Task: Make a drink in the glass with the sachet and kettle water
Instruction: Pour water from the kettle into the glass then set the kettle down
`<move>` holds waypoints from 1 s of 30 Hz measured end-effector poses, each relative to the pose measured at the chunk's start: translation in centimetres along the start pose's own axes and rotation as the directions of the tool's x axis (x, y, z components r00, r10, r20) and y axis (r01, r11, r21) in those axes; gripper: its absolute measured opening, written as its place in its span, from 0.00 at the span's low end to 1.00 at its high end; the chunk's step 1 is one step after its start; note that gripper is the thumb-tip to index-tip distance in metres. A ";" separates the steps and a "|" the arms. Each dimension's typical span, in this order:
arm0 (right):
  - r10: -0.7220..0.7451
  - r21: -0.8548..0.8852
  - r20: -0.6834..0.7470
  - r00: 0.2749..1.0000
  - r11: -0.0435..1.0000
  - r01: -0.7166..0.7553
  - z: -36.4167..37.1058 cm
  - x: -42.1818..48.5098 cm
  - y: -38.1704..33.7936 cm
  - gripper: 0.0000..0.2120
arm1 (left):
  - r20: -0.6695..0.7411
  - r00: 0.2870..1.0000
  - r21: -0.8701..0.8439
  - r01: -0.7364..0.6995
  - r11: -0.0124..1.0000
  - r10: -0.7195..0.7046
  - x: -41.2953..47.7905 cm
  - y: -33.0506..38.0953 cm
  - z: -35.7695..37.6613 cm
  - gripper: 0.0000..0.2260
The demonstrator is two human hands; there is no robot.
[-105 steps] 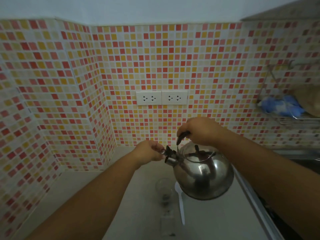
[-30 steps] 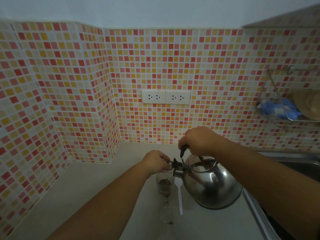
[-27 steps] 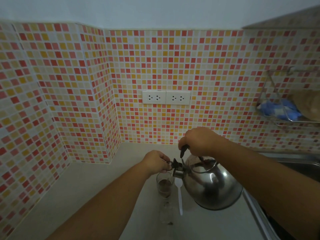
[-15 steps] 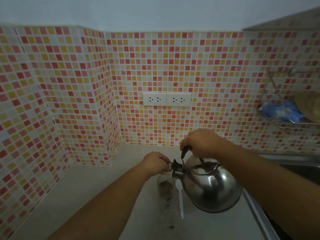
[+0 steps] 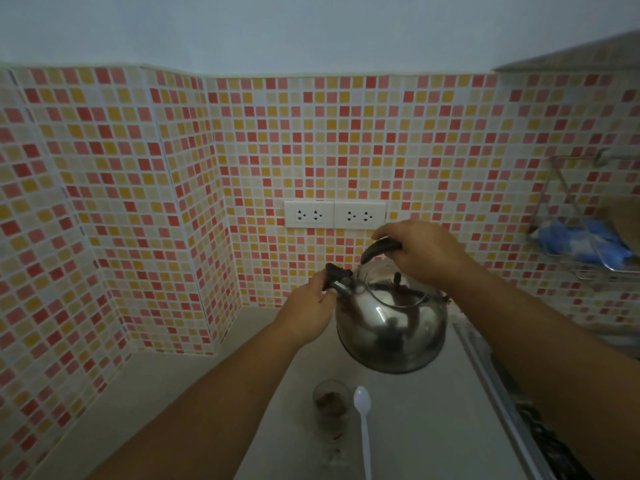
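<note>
Fingers point(image 5: 382, 233) of the right hand point(image 5: 420, 252) wrap tight around the dark handle point(image 5: 379, 250) of the steel kettle point(image 5: 391, 327), which hangs in the air above the tabletop point(image 5: 433, 427), roughly level. Left hand point(image 5: 306, 313) sits at the spout point(image 5: 338, 284); its fingertips pinch the small dark cap there, curled closed on it.

Nearest the camera, low in the view, a white plastic spoon point(image 5: 363, 424) lies flat on the tabletop with its bowl pointing away toward the wall. Just beside it on the left stands the glass point(image 5: 331, 408), upright, with a brown layer in its bottom; whether that is powder or liquid cannot be told in the dim light. Glass and spoon lie close together but do not appear to touch. The kettle is above and beyond the glass, a little to its right, and apart from it. No sachet can be made out for certain; a faint clear shape in front of the glass is too blurred to name.

Both forearms cross the lower part of the view and hide much of the tabletop. Along the right edge runs a dark strip, unclear. Farther back, the wall of red, orange and cream mosaic tiles point(image 5: 138, 202) carries two white double sockets point(image 5: 335, 214). At far right a wire rack point(image 5: 588, 244) holds something blue point(image 5: 581, 242).
</note>
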State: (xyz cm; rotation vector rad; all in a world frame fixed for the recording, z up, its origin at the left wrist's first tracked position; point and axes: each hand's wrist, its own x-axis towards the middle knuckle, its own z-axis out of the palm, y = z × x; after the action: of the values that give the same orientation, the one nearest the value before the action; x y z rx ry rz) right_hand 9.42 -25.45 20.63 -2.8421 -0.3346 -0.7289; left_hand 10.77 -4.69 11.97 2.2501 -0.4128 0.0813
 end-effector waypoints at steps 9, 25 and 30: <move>0.088 0.106 0.109 0.990 0.989 -0.099 9.8 3.0 1.0 0.09 | 0.142 0.988 -0.155 0.086 0.984 -0.064 4.1 -5.4 2.1 0.23; 0.090 0.232 0.209 0.974 0.963 -0.138 19.1 3.5 1.1 0.12 | 0.200 0.941 -0.148 0.304 0.941 -0.273 4.9 -13.2 5.1 0.28; 0.087 0.258 0.244 0.966 0.954 -0.152 19.7 3.5 0.9 0.13 | 0.203 0.936 -0.134 0.316 0.939 -0.286 5.0 -13.7 5.1 0.29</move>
State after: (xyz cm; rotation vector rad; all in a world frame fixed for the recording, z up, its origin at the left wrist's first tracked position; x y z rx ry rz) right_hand 21.55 -21.09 5.26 -2.6526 -0.2684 -0.3004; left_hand 19.52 -1.61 -0.40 2.1362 -0.1558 -0.3097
